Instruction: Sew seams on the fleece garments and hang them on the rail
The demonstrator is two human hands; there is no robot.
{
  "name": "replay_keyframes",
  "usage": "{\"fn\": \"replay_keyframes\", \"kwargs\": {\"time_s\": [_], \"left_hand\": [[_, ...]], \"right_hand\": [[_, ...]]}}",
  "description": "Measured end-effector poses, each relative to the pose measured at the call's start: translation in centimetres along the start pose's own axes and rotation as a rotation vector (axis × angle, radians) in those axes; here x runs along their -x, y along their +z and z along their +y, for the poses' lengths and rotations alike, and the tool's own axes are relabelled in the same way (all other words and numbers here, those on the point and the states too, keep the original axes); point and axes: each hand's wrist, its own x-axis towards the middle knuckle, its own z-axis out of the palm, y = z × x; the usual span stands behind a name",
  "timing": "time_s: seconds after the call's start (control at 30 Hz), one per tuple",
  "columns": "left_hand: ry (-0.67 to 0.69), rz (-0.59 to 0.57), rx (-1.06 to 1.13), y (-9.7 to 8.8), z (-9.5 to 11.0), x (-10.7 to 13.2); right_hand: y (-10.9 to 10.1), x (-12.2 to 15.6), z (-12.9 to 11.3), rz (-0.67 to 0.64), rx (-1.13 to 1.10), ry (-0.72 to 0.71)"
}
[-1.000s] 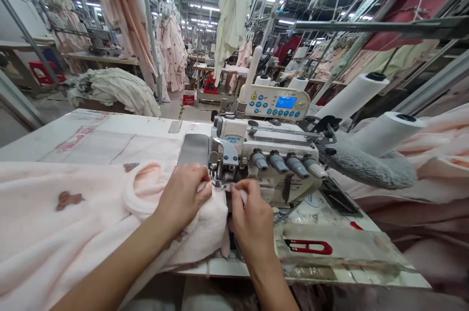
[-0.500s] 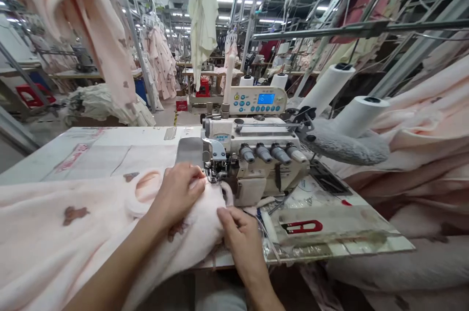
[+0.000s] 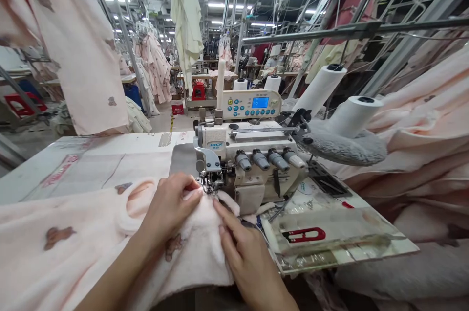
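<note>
A pale pink fleece garment (image 3: pixel 205 262) with brown bear prints lies across the table, its edge under the presser foot (image 3: pixel 210 184) of a white overlock sewing machine (image 3: pixel 252 149). My left hand (image 3: pixel 170 206) pinches the fleece just left of the foot, thumb against bent fingers. On the right, my right hand (image 3: pixel 245 252) rests on the cloth, index finger stretched toward the foot and thumb apart from it. A round ribbed opening (image 3: pixel 139 198) of the garment shows beside my left wrist. A pale fabric strip (image 3: pixel 229 202) trails right of the foot.
Red thread snips (image 3: pixel 306 234) lie on the table's right side. White thread cones (image 3: pixel 324 91) stand behind the machine, near a grey fuzzy pad (image 3: pixel 348 147). Pink cloth (image 3: pixel 76 47) hangs at upper left, and more pink fabric (image 3: pixel 421 130) is heaped on the right.
My right hand has let go of its pinch on the cloth edge and moved its index finger up near the foot. The fleece now lies flatter in front. The camera view has shifted slightly.
</note>
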Motion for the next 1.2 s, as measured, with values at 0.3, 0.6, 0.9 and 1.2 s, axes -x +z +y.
{"fn": "replay_keyframes", "kwargs": {"time_s": [0.3, 0.6, 0.9, 1.2], "left_hand": [[0.006, -0.010, -0.051, 0.0, -0.1, -1.0], [0.015, 0.003, -0.085, 0.1, -0.6, -1.8], [0.302, 0.275, -0.329, 0.4, -0.4, 1.1], [0.621, 0.371, -0.307, 4.2, -1.4, 9.8]], "right_hand": [[-0.4, -1.0, -0.6, -0.018, 0.132, -0.015], [-0.3, -1.5, -0.5, 0.064, -0.083, 0.056], [1.2, 0.2, 0.2, 0.108, -0.579, 0.226], [3.7, 3.5, 0.1, 0.207, -0.759, 0.215]]}}
